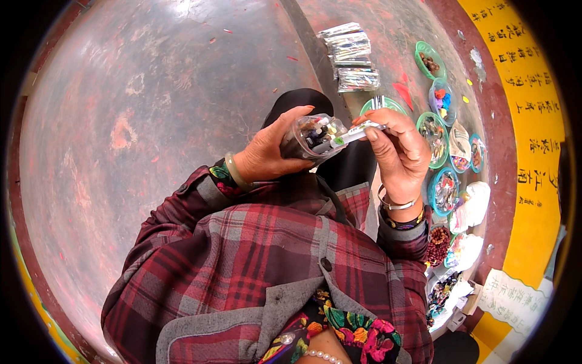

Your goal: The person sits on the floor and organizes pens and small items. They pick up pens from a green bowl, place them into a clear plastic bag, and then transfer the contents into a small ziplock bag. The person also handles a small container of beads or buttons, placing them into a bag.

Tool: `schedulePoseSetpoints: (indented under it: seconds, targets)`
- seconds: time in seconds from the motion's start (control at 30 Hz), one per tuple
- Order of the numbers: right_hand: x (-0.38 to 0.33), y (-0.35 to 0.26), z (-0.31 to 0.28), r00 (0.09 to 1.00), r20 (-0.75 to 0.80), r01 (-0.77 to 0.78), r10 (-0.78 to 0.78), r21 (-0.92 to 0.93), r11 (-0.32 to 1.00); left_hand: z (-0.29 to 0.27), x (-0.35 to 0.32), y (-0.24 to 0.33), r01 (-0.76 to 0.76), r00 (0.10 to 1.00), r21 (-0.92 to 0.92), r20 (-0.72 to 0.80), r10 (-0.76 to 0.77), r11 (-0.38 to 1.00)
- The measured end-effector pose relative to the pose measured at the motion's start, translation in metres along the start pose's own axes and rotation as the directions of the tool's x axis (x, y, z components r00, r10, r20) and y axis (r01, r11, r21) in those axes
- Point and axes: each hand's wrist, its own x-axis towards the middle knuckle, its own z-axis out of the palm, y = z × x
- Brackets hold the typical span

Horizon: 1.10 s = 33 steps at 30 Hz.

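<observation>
My left hand (267, 148) is wrapped around a clear plastic cup (292, 145), tilted with its mouth to the right. Pens and other small items, dark, white and coloured, crowd its mouth; I cannot make out each one. Between thumb and fingers, my right hand (401, 155) pinches a white pen (357, 132) with a green mark. The pen slants down to the left, its grey end at the cup's mouth. I cannot tell if that end is inside. Just behind my right fingers stands a green basket (397, 107) with a few pens upright in it, partly hidden.
Several bundles of pens in clear wrap (351, 57) lie on the floor ahead. Along the right, a green basket (428, 47) holds brown round things, and a blue basket (433, 104) holds colourful pieces. More baskets, white bags (478, 200) and dark red beads (439, 246) follow nearer me.
</observation>
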Motion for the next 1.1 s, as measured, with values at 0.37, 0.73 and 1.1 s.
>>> schedulePoseSetpoints:
  seconds: [0.37, 0.73, 1.1]
  targets:
    - [0.002, 0.003, 0.003, 0.985, 0.171, 0.048, -0.014, -0.199, 0.979, 0.001, 0.0, 0.0, 0.002, 1.0, -0.055, 0.019, -0.001, 0.999]
    - [-0.01, 0.025, 0.013, 0.996, -0.058, 0.055, -0.074, -0.278, 0.959, -0.002, -0.001, -0.007, 0.01, 1.0, -0.053, 0.002, -0.01, 0.999]
    - [-0.013, 0.013, 0.023, 0.988, -0.055, -0.156, 0.147, -0.239, 0.959, -0.002, -0.004, -0.018, 0.073, 0.997, -0.256, 0.045, -0.063, 0.964]
